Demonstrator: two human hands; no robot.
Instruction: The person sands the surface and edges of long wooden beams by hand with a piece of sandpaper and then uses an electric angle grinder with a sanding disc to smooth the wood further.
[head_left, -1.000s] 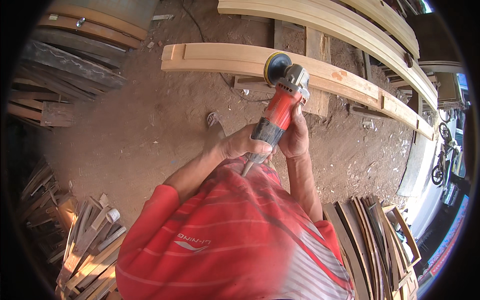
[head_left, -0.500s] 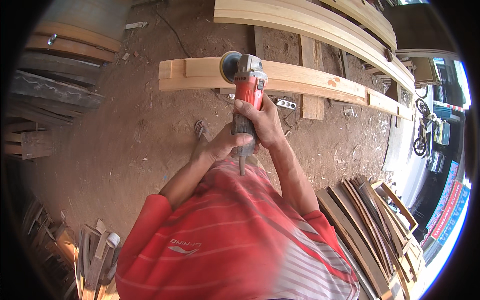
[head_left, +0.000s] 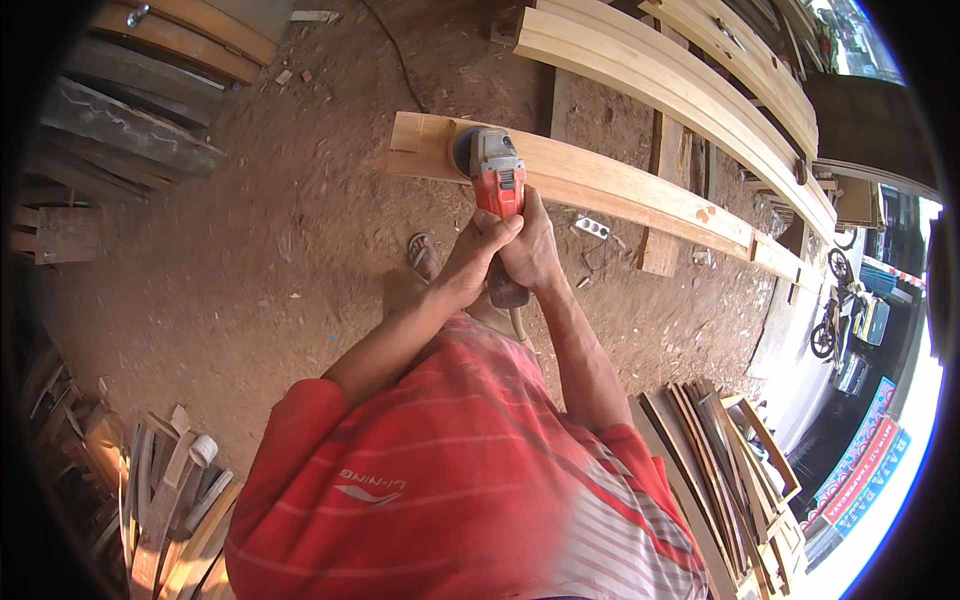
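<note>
A red and grey angle grinder [head_left: 497,190] is gripped in both of my hands. Its dark round sanding disc [head_left: 464,152] meets the left part of a long pale wooden beam [head_left: 600,183], near the squared end; whether it presses on the wood I cannot tell. My left hand [head_left: 474,255] is closed on the left side of the grinder's body, its thumb lying across the top by my right thumb. Wrapped round the right side is my right hand [head_left: 530,248]. The dark rear of the grinder and its cord [head_left: 517,322] stick out below my palms, toward my shirt.
More long beams [head_left: 670,85] lie beyond, resting on a crosswise plank [head_left: 662,250]. A white power strip [head_left: 592,227] sits on the dirt floor. Scrap wood is piled at lower right [head_left: 715,470] and lower left [head_left: 165,500]; dark boards [head_left: 130,125] are stacked at left.
My left hand has slid forward along the grinder, up beside my right thumb. The disc is nearer the beam's left end. The whole view has turned and shifted somewhat.
</note>
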